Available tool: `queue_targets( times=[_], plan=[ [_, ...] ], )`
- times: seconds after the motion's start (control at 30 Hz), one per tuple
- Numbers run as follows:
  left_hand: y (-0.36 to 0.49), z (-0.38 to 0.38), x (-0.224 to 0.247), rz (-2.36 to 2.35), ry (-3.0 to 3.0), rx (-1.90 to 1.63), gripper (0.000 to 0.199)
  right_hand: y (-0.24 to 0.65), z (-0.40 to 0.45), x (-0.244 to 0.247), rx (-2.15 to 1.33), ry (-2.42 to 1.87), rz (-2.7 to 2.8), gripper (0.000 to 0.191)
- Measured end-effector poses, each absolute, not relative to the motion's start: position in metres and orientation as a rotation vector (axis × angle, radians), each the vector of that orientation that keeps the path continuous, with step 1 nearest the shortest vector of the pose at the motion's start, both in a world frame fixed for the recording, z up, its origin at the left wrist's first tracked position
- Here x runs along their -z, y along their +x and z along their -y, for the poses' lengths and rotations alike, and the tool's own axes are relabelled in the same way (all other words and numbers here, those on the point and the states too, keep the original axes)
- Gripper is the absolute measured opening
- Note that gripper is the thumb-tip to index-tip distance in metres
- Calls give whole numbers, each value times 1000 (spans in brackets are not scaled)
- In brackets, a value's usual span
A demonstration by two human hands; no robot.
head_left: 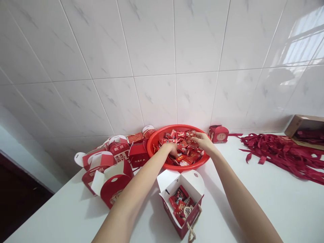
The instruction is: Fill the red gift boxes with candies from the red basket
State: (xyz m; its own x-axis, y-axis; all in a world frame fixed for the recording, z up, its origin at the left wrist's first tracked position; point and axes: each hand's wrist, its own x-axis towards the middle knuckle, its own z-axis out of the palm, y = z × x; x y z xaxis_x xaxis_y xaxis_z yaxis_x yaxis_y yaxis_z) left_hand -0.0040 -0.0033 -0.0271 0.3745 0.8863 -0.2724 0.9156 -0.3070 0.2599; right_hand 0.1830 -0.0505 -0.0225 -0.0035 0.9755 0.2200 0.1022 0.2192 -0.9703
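A red plastic basket (pixel 165 129) holds a heap of red-wrapped candies (pixel 182 146). My left hand (pixel 173 149) dips into the heap with its fingers curled down; the fingertips and whatever they grip are hidden. At the basket's right side, my right hand (pixel 204 141) has its thumb and fingers closed on a patterned red candy packet (pixel 191 133). In front of the basket, between my forearms, stands an open red gift box (pixel 170 211) with white inner flaps and a rope handle. Several wrapped candies (pixel 182 205) lie inside it.
Several red gift boxes (pixel 115 187) crowd the table's left side, some with flaps raised. A small closed red box (pixel 219 134) stands by the tiled wall. Dark red ribbons (pixel 283 153) lie piled at the right, near a cardboard box (pixel 298 126).
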Motion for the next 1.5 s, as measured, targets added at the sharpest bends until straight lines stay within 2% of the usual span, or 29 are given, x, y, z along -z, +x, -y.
queue_targets(
  times=[0.13,0.3,0.37,0.77,1.03,1.23,1.5],
  plan=[
    [-10,11,16,-1577,2226,124,21,183,52,19,-1088,-1093,1320,15],
    [-16,19,1,-1311,1874,-496,29,183,58,11,-1125,-1027,1231,11],
    [-15,21,-3,-1198,1763,-639,33,183,57,9,-1123,-1016,1179,8],
    [-13,25,-3,-1091,1724,-630,34,183,59,8,-1129,-1000,1177,10],
    [-13,14,3,-1178,1795,-1074,48,182,58,7,-1111,-1010,1166,5],
    [-12,14,3,-1105,1834,-1119,45,182,63,3,-1154,-985,1152,7],
    [-15,10,10,-1207,1769,-1121,30,182,70,-3,-1163,-891,1264,30]
  ],
)
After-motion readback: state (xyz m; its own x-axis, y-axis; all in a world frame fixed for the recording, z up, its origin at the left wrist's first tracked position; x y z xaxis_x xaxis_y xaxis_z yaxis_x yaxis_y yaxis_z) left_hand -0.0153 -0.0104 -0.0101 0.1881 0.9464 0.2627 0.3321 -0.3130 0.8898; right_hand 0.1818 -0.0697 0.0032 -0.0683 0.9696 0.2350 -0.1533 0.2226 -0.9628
